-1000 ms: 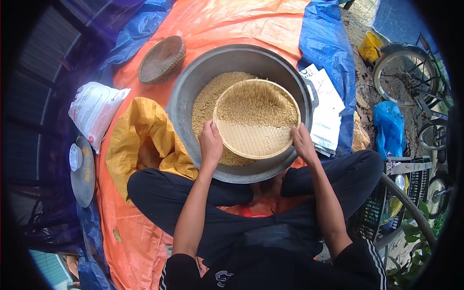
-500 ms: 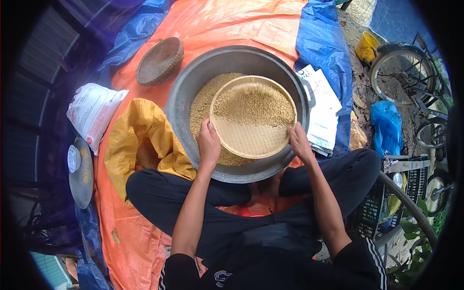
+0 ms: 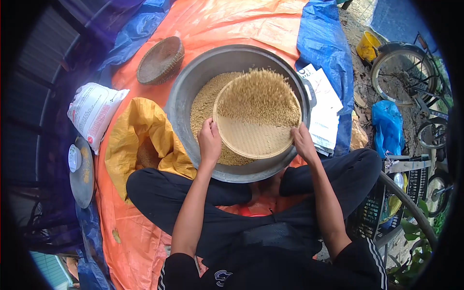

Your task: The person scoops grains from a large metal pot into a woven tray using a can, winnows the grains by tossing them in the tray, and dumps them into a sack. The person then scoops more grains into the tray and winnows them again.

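Observation:
My left hand (image 3: 210, 142) grips the left rim of a round woven winnowing basket (image 3: 256, 140). On the opposite rim, my right hand (image 3: 303, 141) is closed too. Grain (image 3: 263, 94) fills the far half of the basket, and part of it is in the air, blurred, above the far rim. The near half shows bare weave. Beneath the basket stands a large grey metal tub (image 3: 193, 79), with more grain (image 3: 205, 99) heaped inside it. My crossed legs are against the tub's near side.
An orange tarp (image 3: 227, 24) lies under the tub. To the left are a yellow sack (image 3: 125, 154), a white bag (image 3: 94, 111), a brown woven basket (image 3: 159, 63) and a metal tray (image 3: 79, 186). White sacks (image 3: 324, 116), a blue plastic bag (image 3: 386, 125) and a bicycle wheel (image 3: 401, 75) are right.
The winnowing basket and my hands have shifted slightly right. Grain that lay mostly low in the basket now flies up higher past its far rim.

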A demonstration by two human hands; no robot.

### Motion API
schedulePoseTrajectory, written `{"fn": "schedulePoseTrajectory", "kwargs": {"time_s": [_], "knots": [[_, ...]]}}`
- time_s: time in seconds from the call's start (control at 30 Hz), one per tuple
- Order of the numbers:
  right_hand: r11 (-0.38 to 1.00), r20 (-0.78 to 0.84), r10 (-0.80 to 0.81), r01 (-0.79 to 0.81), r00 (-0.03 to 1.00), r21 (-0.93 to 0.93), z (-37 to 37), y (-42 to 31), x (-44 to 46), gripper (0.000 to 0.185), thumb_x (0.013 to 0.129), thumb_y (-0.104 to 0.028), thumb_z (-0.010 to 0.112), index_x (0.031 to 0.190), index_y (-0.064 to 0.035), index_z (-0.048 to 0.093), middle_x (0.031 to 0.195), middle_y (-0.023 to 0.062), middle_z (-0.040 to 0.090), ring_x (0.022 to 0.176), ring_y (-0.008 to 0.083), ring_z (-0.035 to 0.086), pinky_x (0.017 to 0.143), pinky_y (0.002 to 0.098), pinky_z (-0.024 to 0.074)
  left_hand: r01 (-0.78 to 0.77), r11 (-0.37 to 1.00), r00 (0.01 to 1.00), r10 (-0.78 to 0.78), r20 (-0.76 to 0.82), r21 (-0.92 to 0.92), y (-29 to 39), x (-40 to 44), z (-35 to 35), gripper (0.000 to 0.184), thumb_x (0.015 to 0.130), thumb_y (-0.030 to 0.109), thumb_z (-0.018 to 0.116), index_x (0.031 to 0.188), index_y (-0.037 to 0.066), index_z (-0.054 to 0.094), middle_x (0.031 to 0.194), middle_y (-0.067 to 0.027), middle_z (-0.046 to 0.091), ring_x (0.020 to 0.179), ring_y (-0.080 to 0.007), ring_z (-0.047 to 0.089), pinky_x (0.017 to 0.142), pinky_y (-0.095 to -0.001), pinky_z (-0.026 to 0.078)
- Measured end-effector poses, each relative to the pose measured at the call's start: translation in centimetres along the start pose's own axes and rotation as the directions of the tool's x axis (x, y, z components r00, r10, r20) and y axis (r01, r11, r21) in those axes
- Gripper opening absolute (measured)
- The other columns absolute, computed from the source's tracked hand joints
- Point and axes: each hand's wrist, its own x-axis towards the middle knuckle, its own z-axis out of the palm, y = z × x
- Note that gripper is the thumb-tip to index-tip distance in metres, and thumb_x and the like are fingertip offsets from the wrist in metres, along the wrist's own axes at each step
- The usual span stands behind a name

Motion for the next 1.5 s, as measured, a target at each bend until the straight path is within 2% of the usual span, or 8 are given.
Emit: {"fn": "schedulePoseTrajectory", "kwargs": {"time_s": [0.27,0.37,0.43,0.67,1.0,1.07,1.13,1.5], "knots": [[0.996,0.028,0.079,-0.081,0.996,0.046,-0.1,-0.4,-0.1,0.026,0.098,-0.022,0.043,0.095,0.0034,0.044,0.071,0.008,0.05,0.063,0.0143,0.049,0.058,0.0325,0.0425,0.059,0.996,0.995,-0.064,0.072,0.068,-0.9,-0.1,0.4,0.025,0.095,0.01,0.047,0.108,-0.007,0.059,0.087,-0.0188,0.068,0.08,-0.0244,0.067,0.071,-0.0348,0.05],[1.0,-0.095,-0.017,0.017,0.995,-0.004,0.3,-1.3,-0.2,0.025,0.098,-0.022,0.043,0.094,0.0035,0.045,0.071,0.0076,0.051,0.063,0.0136,0.048,0.058,0.0317,0.0426,0.092,0.996,0.994,-0.092,0.058,-0.004,-0.8,-0.1,0.8,0.024,0.094,0.01,0.046,0.106,-0.007,0.059,0.086,-0.0225,0.067,0.08,-0.0339,0.066,0.072,-0.041,0.049],[0.98,-0.016,0.025,-0.021,1.0,0.199,1.1,-2.0,-0.9,0.027,0.099,-0.022,0.043,0.094,0.0041,0.047,0.071,0.0086,0.05,0.063,0.0149,0.049,0.059,0.0327,0.0426,0.223,0.971,0.974,-0.22,0.043,-0.081,-0.9,0.3,0.3,0.025,0.095,0.011,0.046,0.105,-0.007,0.059,0.086,-0.0226,0.067,0.079,-0.0335,0.066,0.072,-0.0406,0.049],[0.999,-0.025,-0.02,0.021,0.999,0.039,0.5,0.4,0.0,0.029,0.099,-0.023,0.042,0.095,0.0051,0.049,0.071,0.0069,0.051,0.064,0.0135,0.048,0.058,0.032,0.0418,0.16,0.987,0.986,-0.161,0.046,0.027,-1.1,-0.2,0.7,0.026,0.095,0.013,0.046,0.106,-0.007,0.058,0.087,-0.0242,0.066,0.081,-0.0364,0.065,0.072,-0.042,0.048],[0.974,0.135,0.198,-0.21,0.971,0.079,0.1,-2.6,-0.9,0.032,0.099,-0.025,0.042,0.091,0.0053,0.049,0.07,0.0073,0.052,0.062,0.0143,0.05,0.057,0.0308,0.0426,0.197,0.968,0.975,-0.211,0.076,0.155,-0.9,-0.3,0.1,0.027,0.095,0.012,0.045,0.109,-0.007,0.057,0.091,-0.0242,0.065,0.086,-0.0373,0.063,0.076,-0.0425,0.047],[1.0,-0.008,0.005,-0.005,1.0,0.029,0.3,-2.0,-1.1,0.03,0.099,-0.024,0.044,0.097,0.0057,0.048,0.074,0.0108,0.055,0.066,0.0179,0.053,0.063,0.0329,0.0453,0.18,0.971,0.979,-0.192,0.067,0.156,-0.4,-0.3,-0.2,0.029,0.095,0.012,0.044,0.112,-0.007,0.057,0.094,-0.0238,0.066,0.087,-0.0346,0.065,0.076,-0.0407,0.048],[1.0,-0.01,-0.015,0.015,1.0,0.026,0.2,-2.3,-1.2,0.029,0.099,-0.023,0.045,0.103,0.005,0.046,0.078,0.0125,0.057,0.067,0.0194,0.054,0.067,0.0336,0.046,-0.107,0.993,0.982,0.113,-0.15,0.051,0.5,-0.4,0.2,0.03,0.095,0.01,0.043,0.117,-0.008,0.054,0.096,-0.0252,0.065,0.089,-0.035,0.065,0.078,-0.0416,0.047],[0.985,0.114,0.161,-0.168,0.98,0.049,0.1,-2.3,-0.9,0.024,0.1,-0.022,0.043,0.1,0.0018,0.046,0.072,0.0053,0.05,0.061,0.0119,0.048,0.057,0.0294,0.0421,0.095,0.978,0.993,-0.107,0.054,0.188,0.5,-0.3,-0.1,0.03,0.095,0.008,0.041,0.118,-0.008,0.052,0.098,-0.0266,0.063,0.093,-0.0423,0.059,0.079,-0.0467,0.044]]}}
